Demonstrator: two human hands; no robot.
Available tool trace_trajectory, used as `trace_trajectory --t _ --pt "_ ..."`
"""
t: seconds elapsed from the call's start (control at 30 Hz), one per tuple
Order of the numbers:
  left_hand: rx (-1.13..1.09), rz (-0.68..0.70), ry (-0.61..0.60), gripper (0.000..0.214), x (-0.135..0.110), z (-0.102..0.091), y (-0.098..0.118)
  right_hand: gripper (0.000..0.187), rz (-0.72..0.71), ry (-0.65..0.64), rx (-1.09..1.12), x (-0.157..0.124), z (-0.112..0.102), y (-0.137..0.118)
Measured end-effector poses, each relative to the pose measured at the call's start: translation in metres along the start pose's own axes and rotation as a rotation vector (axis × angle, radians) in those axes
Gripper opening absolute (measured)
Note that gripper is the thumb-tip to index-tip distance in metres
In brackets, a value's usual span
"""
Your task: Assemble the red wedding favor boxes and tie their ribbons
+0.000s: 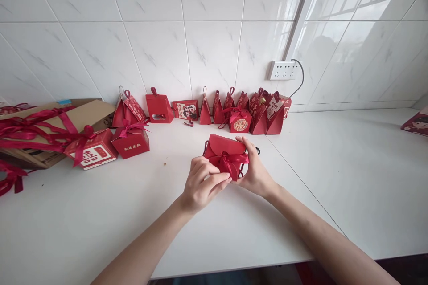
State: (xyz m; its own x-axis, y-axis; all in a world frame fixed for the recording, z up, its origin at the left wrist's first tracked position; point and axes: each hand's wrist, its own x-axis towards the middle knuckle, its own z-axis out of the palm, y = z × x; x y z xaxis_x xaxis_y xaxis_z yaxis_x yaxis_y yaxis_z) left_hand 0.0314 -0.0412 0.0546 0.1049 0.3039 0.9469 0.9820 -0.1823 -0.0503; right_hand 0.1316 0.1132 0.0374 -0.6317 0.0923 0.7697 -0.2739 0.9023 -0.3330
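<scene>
A small red gift box (224, 144) with a rounded flap and a dark cord handle is between my hands, just above or on the table. A red satin ribbon (230, 159) is tied in a bow across its front. My right hand (257, 171) grips the box at its right side, fingers at the top and thumb low. Against the lower front, my left hand (203, 182) has its fingertips pressed together on the ribbon's hanging end. The box's underside and back are hidden.
Along the tiled wall stands a row of red gift boxes (219, 109). Two ribboned boxes (131, 143) sit left, beside a cardboard carton (95, 113) draped with loose ribbons (40, 127). A socket strip (283, 70) is on the wall. Another box (416, 121) lies far right.
</scene>
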Motion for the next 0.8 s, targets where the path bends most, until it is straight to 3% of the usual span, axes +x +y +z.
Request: trace_trajectory --t 0.8 --pt "0.016 0.035 0.014 0.005 -0.0019 0.0004 0.0001 0.103 -0.044 0.065 0.034 -0.0004 0.0015 -0.0008"
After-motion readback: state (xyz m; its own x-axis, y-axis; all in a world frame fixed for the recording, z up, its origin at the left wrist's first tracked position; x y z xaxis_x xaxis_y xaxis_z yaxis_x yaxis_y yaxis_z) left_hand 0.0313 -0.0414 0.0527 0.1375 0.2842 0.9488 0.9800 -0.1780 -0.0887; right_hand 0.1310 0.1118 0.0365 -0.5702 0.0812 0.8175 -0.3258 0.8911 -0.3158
